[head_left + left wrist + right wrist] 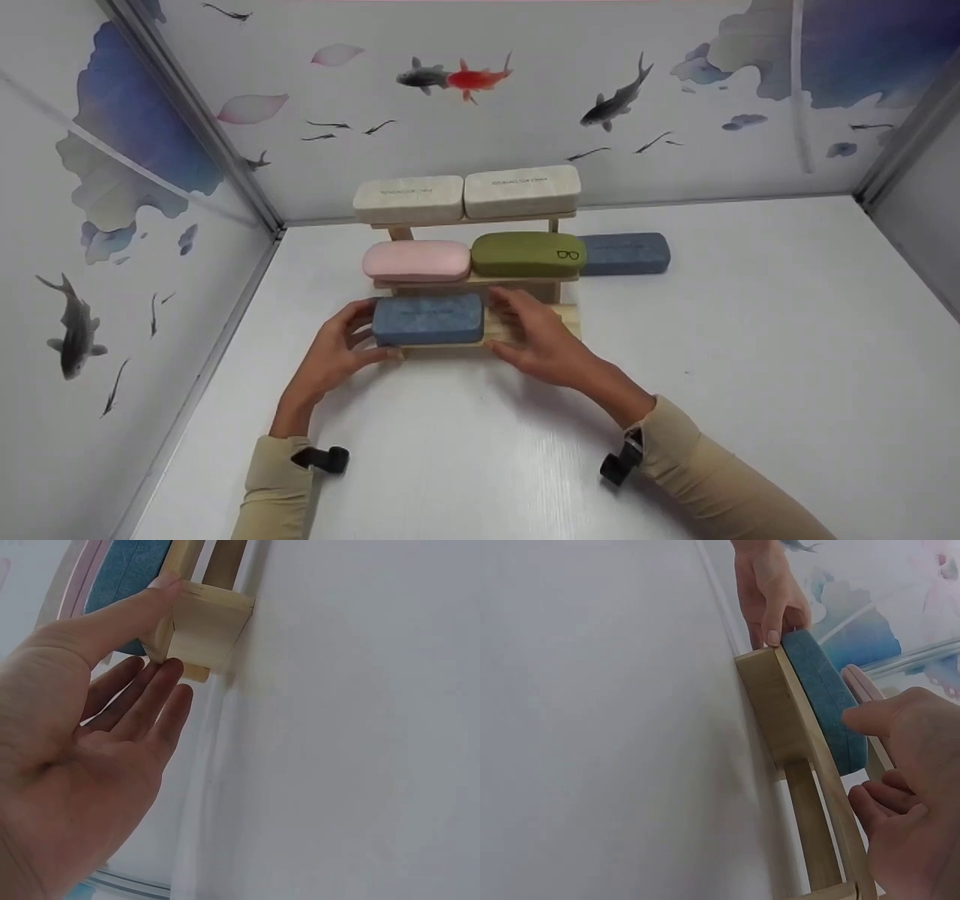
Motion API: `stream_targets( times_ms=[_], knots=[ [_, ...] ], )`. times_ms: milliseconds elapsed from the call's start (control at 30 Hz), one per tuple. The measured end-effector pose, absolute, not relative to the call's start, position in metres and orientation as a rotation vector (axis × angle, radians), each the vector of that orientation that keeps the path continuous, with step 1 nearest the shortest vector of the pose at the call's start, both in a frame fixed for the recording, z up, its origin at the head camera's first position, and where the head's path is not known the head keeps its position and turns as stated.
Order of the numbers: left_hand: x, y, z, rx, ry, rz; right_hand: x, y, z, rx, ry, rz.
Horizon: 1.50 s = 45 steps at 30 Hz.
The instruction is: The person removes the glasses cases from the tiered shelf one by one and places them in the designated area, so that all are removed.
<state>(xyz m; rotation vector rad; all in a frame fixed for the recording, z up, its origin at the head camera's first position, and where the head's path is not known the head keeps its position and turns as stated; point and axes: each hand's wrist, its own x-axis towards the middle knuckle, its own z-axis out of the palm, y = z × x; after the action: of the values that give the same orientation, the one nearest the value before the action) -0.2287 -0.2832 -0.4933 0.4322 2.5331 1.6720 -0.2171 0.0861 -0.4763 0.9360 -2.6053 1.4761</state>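
A blue glasses case [428, 319] lies on the left part of the lowest shelf of a small wooden rack [568, 321]. At its left end is my left hand [336, 346], the thumb touching the shelf's front edge and the relaxed fingers around the corner, as the left wrist view also shows. To the right of the case, my right hand [546, 343] hovers over the same shelf with loosely bent fingers and holds nothing. Its thumb [870, 718] appears close to the blue case [826, 701] in the right wrist view; whether they touch, I cannot tell.
On the middle shelf sit a pink case [416, 260] and a green case [529, 254]. Two cream cases [409, 199] stand on the top shelf. Another blue case [628, 253] lies behind the rack at right on the white table [750, 360]. Printed panels enclose the table.
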Motion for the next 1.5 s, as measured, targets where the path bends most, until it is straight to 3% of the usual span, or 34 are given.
stream_targets(
  times_ms=[967, 1500],
  knots=[
    [-0.229, -0.284, -0.494, 0.468, 2.573, 1.635, -0.215, 0.035, -0.476, 0.621, -2.600, 1.404],
    [-0.229, -0.284, -0.492, 0.445, 2.559, 1.609, -0.213, 0.044, -0.480, 0.539, -2.526, 1.326]
  ],
)
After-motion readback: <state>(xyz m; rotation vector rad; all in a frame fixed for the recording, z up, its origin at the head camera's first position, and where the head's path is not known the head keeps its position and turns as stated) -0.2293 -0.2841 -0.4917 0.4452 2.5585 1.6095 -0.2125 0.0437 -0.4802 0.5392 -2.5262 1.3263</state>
